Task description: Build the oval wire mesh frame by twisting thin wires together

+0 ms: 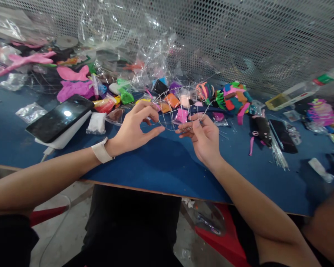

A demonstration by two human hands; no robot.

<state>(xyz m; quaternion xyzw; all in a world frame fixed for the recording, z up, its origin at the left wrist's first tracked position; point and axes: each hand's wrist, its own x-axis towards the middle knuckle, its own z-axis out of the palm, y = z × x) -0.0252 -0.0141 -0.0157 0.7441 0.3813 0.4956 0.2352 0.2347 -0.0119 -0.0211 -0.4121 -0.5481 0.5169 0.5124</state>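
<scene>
A wire frame (167, 111), bent from thin silvery wire into a rounded grid, is held above the blue table in front of me. My right hand (204, 139) pinches its lower right edge between thumb and fingers. At the left rim is my left hand (137, 126), its thumb and curled fingers apart with a gap between them. The left thumb tip meets or nearly meets the wire; I cannot tell which. Behind the frame lie packets of coloured clay, among them an orange packet (172, 100) and a pink packet (180, 116).
A phone (59, 116) rests on a white box at left, beside a white clay packet (97, 123). Clay figures (235, 97), a bundle of wires (278, 152) and a bottle (303, 89) lie to the right. Clear plastic bags lean against the perforated metal panel (239, 33).
</scene>
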